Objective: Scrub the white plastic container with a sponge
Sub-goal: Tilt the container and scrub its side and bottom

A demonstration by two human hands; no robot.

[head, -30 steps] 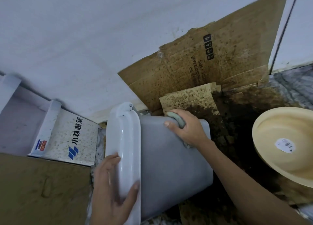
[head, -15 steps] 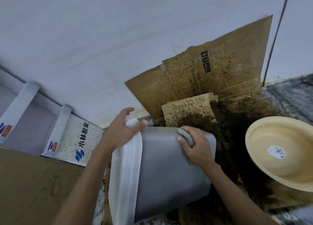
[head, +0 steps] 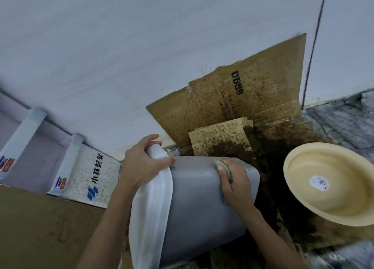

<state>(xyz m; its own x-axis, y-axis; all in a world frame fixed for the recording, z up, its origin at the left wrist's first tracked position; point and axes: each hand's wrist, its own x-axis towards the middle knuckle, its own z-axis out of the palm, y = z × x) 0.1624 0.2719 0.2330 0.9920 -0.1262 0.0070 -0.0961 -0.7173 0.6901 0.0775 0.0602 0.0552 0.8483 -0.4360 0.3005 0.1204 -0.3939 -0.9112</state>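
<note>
Mid-scrub, I'd say: the container (head: 202, 198) lies on its side at lower centre. The left hand (head: 141, 165) grips its rim; the right hand (head: 234, 185) presses the sponge (head: 223, 166) to its grey wall, still speckled.

Floor (head: 342, 117): grey marbled stone, bare patch visible upper right and lower right of frame. Centre right of it is covered by flattened brown cardboard (head: 232, 107), spotted and soaked dark, upper part leaning on the white wall. White plastic container (head: 202, 204) lies tipped on its side on the cardboard, lower centre. Cream bowl (head: 332, 183) sits on the dark wet patch at right, tilted, label sticker inside. White printed box (head: 89, 175) with speckled flap at left. More brown cardboard sheet (head: 40, 228) covers lower left.
</note>
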